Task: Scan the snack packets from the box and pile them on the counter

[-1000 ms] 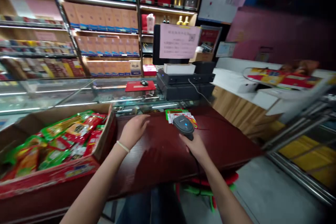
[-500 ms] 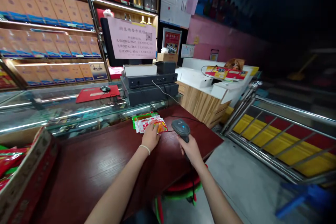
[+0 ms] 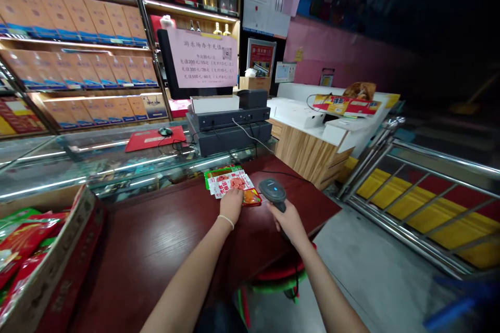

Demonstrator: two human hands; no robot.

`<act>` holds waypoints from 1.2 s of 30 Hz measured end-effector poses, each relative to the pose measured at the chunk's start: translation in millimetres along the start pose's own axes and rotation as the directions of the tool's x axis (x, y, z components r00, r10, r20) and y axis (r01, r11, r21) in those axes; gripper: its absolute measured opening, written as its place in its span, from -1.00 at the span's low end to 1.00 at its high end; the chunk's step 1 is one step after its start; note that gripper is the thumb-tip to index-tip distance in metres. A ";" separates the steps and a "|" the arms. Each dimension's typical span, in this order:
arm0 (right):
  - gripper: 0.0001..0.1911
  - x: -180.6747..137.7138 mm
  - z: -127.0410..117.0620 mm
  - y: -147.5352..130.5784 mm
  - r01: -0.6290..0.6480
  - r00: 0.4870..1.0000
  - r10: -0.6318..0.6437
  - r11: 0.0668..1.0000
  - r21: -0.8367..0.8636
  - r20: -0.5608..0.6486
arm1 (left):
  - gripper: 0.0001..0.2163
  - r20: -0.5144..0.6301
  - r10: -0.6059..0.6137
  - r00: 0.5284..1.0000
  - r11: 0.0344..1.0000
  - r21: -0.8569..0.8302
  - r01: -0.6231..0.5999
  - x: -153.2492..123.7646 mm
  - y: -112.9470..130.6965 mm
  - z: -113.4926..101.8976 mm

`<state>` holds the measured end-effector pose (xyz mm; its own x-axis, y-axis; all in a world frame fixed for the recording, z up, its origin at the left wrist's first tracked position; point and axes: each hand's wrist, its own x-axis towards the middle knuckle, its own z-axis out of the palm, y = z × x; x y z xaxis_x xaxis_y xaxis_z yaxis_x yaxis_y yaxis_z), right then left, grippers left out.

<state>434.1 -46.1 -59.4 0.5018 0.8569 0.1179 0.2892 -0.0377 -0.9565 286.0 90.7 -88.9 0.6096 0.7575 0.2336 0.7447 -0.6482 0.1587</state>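
**Reaching over a polished table [image 3: 148, 250]**

Lit shelves [image 3: 191, 10] stand at the back, their straight edges fronting rows of smooth, upright boxes. Before them runs a flat glass counter [image 3: 105, 153], transparent and streaked with reflected light. The table meets its near side, dark red-brown with a glossy surface and a faint sheen. At the right, a railing [image 3: 449, 158] of round, shiny metal tubes stands on the floor. On the left is a cardboard box [image 3: 80, 260] with a rough, pale rim, holding crinkled, glossy red and green bags [image 3: 27, 239]. The flat screen [image 3: 167, 70] is mostly covered by a pink paper sheet [image 3: 207, 57].

Near the table's far edge, thin, shiny packets [image 3: 228, 183] overlap in a loose pile: green, white-and-red and orange. The left hand [image 3: 231, 205] lies at the near side of this pile, fingers pointing forward; I cannot tell whether they pinch anything. The right hand [image 3: 289, 218] has its fingers wrapped around the handle of a scanner [image 3: 273, 192], whose dark, smooth, oval head is just right of the packets and carries a small blue light. A thin, pale bracelet [image 3: 226, 222] circles the left wrist.
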 end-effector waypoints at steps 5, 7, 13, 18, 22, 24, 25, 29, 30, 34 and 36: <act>-0.67 -12.5 -0.1 -9.6 0.032 0.999 -0.033 0.999 -0.025 -0.015 | -0.68 0.027 0.069 0.997 0.998 -0.005 -0.069 -24.8 7.2 -12.9; -0.66 -19.0 1.7 -14.8 0.043 0.999 -0.043 0.999 -0.011 -0.014 | -0.63 0.040 0.082 0.996 0.996 -0.025 -0.081 -41.0 7.0 -19.1; -0.67 -45.4 16.1 -40.4 0.072 0.997 -0.072 0.997 0.018 0.006 | -0.72 0.140 0.112 0.984 0.993 0.017 -0.116 -89.6 -9.5 -34.5; -0.66 -66.4 31.1 -59.2 0.103 0.993 -0.104 0.995 0.010 0.062 | -0.82 0.057 0.117 0.991 0.987 -0.116 -0.110 -126.7 -49.6 -44.8; -0.68 -77.5 48.1 -69.0 0.110 0.988 -0.110 0.994 0.005 0.108 | -0.79 -0.196 -0.324 0.926 0.865 -0.457 0.206 -152.1 -102.5 -52.5; -0.68 -83.1 62.0 -74.0 0.104 0.982 -0.108 0.994 0.033 0.154 | -0.78 -0.281 -0.547 0.788 0.694 -0.679 0.239 -163.0 -129.2 -53.2; -0.67 -86.4 70.2 -76.7 0.098 0.977 -0.105 0.994 0.048 0.187 | -0.78 -0.280 -0.620 0.733 0.600 -0.772 0.211 -167.6 -140.9 -52.7; -0.64 -100.6 105.2 -86.6 0.064 0.949 -0.083 0.995 0.073 0.306 | -0.68 -0.112 -0.758 0.642 0.186 -0.981 0.049 -178.0 -169.0 -49.9; -0.64 -103.4 113.1 -87.7 0.059 0.942 -0.080 0.996 0.073 0.327 | -0.64 -0.065 -0.760 0.647 0.094 -0.995 0.010 -178.9 -171.3 -49.6; -0.65 -107.8 136.6 -84.1 0.060 0.929 -0.081 0.996 0.068 0.361 | -0.53 0.099 -0.697 0.710 -0.167 -0.986 -0.026 -180.4 -169.8 -50.1; -0.63 -107.0 143.4 -80.5 0.067 0.927 -0.082 0.996 0.055 0.366 | -0.52 0.138 -0.661 0.738 -0.227 -0.974 -0.021 -181.6 -167.2 -50.7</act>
<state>240.2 -61.0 -33.4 0.1432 0.9856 0.0903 0.2768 0.0477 -0.9597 37.0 57.6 -109.3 -0.0049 0.9978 -0.0654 -0.4464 0.0563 0.8931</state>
